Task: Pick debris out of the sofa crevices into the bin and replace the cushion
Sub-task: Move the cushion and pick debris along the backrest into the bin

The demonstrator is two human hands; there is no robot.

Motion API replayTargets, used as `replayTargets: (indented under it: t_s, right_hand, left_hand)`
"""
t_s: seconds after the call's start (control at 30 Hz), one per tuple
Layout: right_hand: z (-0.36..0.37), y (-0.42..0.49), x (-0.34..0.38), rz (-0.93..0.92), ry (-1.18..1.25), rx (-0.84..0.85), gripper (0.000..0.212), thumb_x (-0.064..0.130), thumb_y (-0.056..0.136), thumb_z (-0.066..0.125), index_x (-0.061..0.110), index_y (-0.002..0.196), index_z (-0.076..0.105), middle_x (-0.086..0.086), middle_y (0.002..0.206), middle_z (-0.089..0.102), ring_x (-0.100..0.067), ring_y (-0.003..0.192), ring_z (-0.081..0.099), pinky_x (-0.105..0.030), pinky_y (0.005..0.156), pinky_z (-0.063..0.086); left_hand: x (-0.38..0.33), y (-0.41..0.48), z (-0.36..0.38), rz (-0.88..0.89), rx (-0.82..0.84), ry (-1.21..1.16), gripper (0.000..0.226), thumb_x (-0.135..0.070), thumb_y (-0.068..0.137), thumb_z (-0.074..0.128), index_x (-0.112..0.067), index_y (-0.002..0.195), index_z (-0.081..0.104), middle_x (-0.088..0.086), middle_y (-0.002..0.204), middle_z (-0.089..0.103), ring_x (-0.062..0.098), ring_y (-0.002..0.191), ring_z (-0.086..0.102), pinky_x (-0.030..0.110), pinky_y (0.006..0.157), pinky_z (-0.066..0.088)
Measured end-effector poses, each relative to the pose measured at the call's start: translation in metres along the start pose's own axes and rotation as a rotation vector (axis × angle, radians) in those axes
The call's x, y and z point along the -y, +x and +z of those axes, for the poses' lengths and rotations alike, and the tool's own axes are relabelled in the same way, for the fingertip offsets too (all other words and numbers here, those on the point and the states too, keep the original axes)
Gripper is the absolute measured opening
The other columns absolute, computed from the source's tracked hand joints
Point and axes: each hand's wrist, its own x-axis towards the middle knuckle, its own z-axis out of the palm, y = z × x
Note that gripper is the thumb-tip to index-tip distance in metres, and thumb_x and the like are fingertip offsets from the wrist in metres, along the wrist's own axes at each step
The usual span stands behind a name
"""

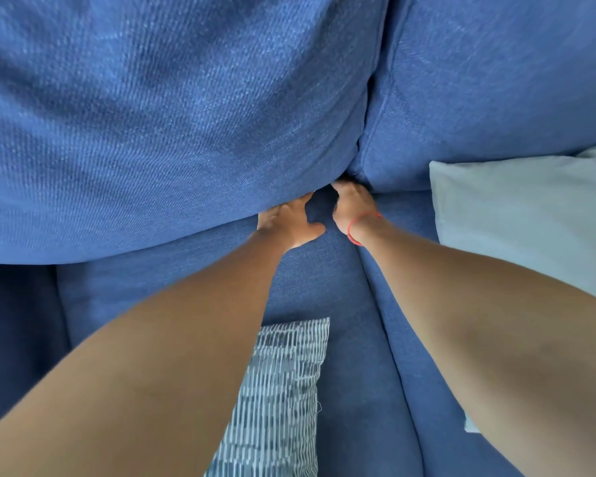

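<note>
two hands, left hand point(286, 220) and right hand point(353, 204), probe one crevice point(324, 197) (fingertips seemingly hidden).

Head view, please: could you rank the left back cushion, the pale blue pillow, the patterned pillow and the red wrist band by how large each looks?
1. Left back cushion, largest, though it is nearest the camera.
2. Pale blue pillow, cut off at the edge.
3. Patterned pillow, partly hidden by the arm; its rank against the pale one is unsure.
4. Red wrist band.

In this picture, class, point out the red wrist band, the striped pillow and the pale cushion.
red wrist band point(358, 224): head view, on the strand crossing the right wrist.
striped pillow point(279, 401): head view, middle of its patterned face.
pale cushion point(523, 222): head view, middle of its plain face.
</note>
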Motion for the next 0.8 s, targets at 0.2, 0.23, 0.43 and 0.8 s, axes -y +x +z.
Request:
replayTargets:
  t_s: [0.2, 0.23, 0.43, 0.8]
  right_hand:
    - [-0.004, -0.023, -0.005, -0.005, 0.062, -0.031, 0.055, -0.007, 0.089, 0.043, 0.013, 0.140, 0.050, -0.001, 0.148, 0.048, -0.021, 0.137, 0.045, -0.029, 0.112, 0.038]
    - [-0.005, -0.030, -0.007, 0.016, 0.069, -0.037, 0.050, -0.004, 0.090, 0.043, 0.013, 0.137, 0.053, -0.003, 0.145, 0.051, -0.023, 0.133, 0.048, -0.030, 0.109, 0.041]
    - [-0.024, -0.071, 0.002, 0.071, 0.182, -0.134, 0.019, 0.012, 0.094, 0.047, 0.012, 0.104, 0.063, -0.010, 0.112, 0.066, -0.030, 0.103, 0.062, -0.034, 0.084, 0.051]
    - [-0.068, -0.142, 0.125, -0.062, 0.187, -0.103, 0.018, 0.011, 0.093, 0.049, 0.008, 0.096, 0.067, -0.016, 0.107, 0.068, -0.037, 0.096, 0.063, -0.035, 0.077, 0.051]
  left_hand:
    - [-0.004, -0.018, -0.003, 0.024, -0.091, -0.009, 0.067, -0.041, 0.089, 0.056, -0.026, 0.149, 0.032, 0.002, 0.147, 0.046, 0.025, 0.138, 0.039, 0.040, 0.115, 0.032]
    - [-0.006, -0.023, -0.004, 0.021, -0.117, -0.031, 0.062, -0.036, 0.089, 0.057, -0.024, 0.147, 0.037, 0.004, 0.142, 0.051, 0.026, 0.134, 0.044, 0.039, 0.112, 0.035]
    - [-0.012, -0.069, -0.009, -0.085, -0.272, -0.411, 0.025, -0.021, 0.087, 0.059, -0.012, 0.108, 0.070, 0.009, 0.109, 0.071, 0.031, 0.099, 0.066, 0.039, 0.086, 0.055]
    - [0.042, -0.182, -0.074, -0.236, -0.453, -0.633, 0.023, -0.015, 0.093, 0.050, -0.005, 0.104, 0.067, 0.018, 0.103, 0.066, 0.032, 0.078, 0.056, 0.034, 0.067, 0.050]
